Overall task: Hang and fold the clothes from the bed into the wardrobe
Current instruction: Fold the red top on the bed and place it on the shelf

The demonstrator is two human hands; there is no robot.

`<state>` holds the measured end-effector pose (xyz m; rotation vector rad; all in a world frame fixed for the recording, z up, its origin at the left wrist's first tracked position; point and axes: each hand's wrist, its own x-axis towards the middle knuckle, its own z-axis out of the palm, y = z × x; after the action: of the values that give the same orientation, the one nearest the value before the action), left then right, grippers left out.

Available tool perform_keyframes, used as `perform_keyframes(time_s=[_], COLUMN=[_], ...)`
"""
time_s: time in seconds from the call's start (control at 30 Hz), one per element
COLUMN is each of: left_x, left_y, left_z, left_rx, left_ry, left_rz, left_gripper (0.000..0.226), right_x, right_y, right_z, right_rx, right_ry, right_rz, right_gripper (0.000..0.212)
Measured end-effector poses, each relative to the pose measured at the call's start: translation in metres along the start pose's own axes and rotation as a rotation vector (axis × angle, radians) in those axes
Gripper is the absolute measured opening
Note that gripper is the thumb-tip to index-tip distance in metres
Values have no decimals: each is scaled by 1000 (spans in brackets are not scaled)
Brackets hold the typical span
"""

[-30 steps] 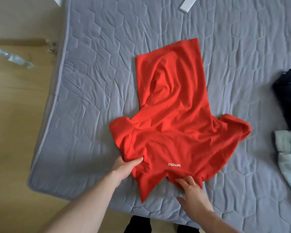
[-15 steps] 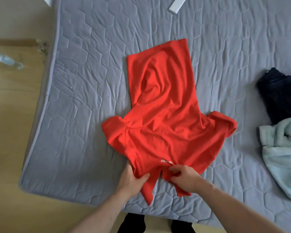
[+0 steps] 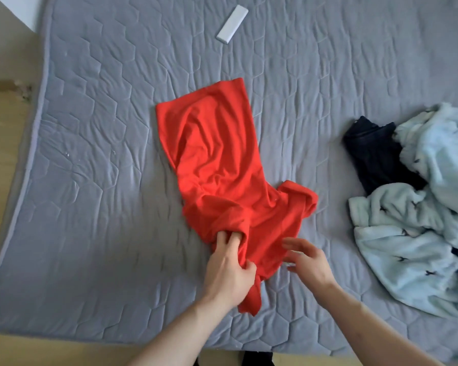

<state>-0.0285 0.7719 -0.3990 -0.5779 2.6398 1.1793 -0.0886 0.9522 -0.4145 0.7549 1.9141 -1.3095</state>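
Head view was filled by a grey quilted bed (image 3: 95, 159), on which a red shirt (image 3: 217, 165) was laid roughly flat near the middle, its collar end nearest the person and its hem pointed away. The left hand (image 3: 229, 268) was seen gripping the near left part of the shirt, thumb and fingers closed on a bunch of fabric where that sleeve had been turned in over the body. The right hand (image 3: 306, 260) was held wide, fingers spread and slightly blurred, just above the near right edge of the shirt, with nothing in it; whether it touched the cloth could not be told. The far right sleeve was seen rumpled and not yet turned in. A dark garment (image 3: 376, 157) and a pale blue fleece (image 3: 418, 233) were piled well apart to the right, and a white bar (image 3: 232, 24) lay near the far edge. The folding step was judged to be in hand, with one side folded and most of the task left. The next move was judged to call for the right sleeve to be taken and brought over the body, the fabric smoothed, and the length then halved before being carried to the wardrobe, which was not in view.
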Motion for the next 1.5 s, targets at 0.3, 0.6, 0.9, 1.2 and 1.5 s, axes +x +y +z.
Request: perform_keyframes(time_s=[0.3, 0.6, 0.9, 1.2, 1.5], left_x=[39, 70, 119, 157, 203], left_y=[31, -34, -13, 101, 34], left_z=[71, 27, -16, 28, -2], left_rx=[226, 27, -75, -117, 71], left_ry=[-507, 209, 172, -192, -93], left_rz=[101, -305, -105, 163, -62], left_gripper=[84, 57, 32, 30, 22], right_x=[12, 40, 60, 33, 50], right_y=[18, -17, -27, 2, 11], right_z=[-40, 6, 34, 37, 34], right_rx=[49, -371, -532, 129, -73], right_ry=[90, 169, 259, 143, 397], right_rz=[50, -391, -281, -23, 120], right_gripper=[38, 59, 25, 49, 15])
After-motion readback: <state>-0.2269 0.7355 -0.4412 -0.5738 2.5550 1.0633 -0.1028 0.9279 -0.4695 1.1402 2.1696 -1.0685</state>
